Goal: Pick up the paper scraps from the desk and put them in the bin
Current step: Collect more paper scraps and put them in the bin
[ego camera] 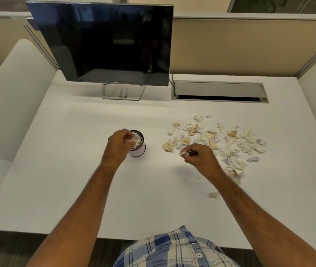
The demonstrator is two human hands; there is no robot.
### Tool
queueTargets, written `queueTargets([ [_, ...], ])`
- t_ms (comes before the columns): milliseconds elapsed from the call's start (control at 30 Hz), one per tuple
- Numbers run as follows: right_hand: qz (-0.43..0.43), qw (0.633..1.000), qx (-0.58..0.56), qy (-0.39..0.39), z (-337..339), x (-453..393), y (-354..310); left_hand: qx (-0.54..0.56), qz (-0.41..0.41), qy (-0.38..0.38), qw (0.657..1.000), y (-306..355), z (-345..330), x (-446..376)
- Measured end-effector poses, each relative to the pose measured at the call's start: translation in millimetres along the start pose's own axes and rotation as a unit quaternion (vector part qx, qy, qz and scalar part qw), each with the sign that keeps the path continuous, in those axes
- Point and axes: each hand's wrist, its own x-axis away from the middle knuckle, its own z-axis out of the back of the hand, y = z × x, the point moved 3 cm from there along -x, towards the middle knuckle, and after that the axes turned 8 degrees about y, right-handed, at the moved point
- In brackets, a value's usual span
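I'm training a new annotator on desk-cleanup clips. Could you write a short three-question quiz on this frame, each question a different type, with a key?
1. True or false: the bin stands on the floor beside the desk.
2. Multiple choice: what does the right hand hold? A) nothing B) a pinched paper scrap C) the monitor stand
3. Short answer: on which side of the bin does the pile of scraps lie, as the person sees it?

Key
1. False: it stands on the desk, with the left hand at its mouth holding crumpled paper.
2. B
3. To the right.
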Motion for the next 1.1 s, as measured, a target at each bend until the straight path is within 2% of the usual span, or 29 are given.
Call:
queueTargets([
  [67,0.005,1.0,0.001,-0.013,-9.1,-3.2,-7.6,0.002,0.0,-0.019,1.0,-2.1,0.5,-3.3],
  [367,0.06,0.995,0.018,-0.073,-60.6,-27.5,-52.2,0.09,0.043,0.04,0.994,-15.3,15.3,5.9],
  [633,0.115,0.988,0.051,-0.093,-121.1,-64.9,-92.9,0.107,0.059,0.058,0.991,-25.7,24.5,11.2],
  [800,0.122,0.978,0.094,-0.137,-138.1,-68.3,-89.6,0.11,0.069,0.062,0.99,-29.2,29.1,15.0],
  [933,0.121,0.986,0.075,-0.084,-128.4,-67.9,-79.7,0.11,0.076,0.066,0.989,-31.9,28.7,17.1],
  [1100,0.078,0.994,0.068,-0.045,-98.0,-65.9,-53.6,0.123,0.077,0.046,0.988,-27.1,14.7,22.7],
])
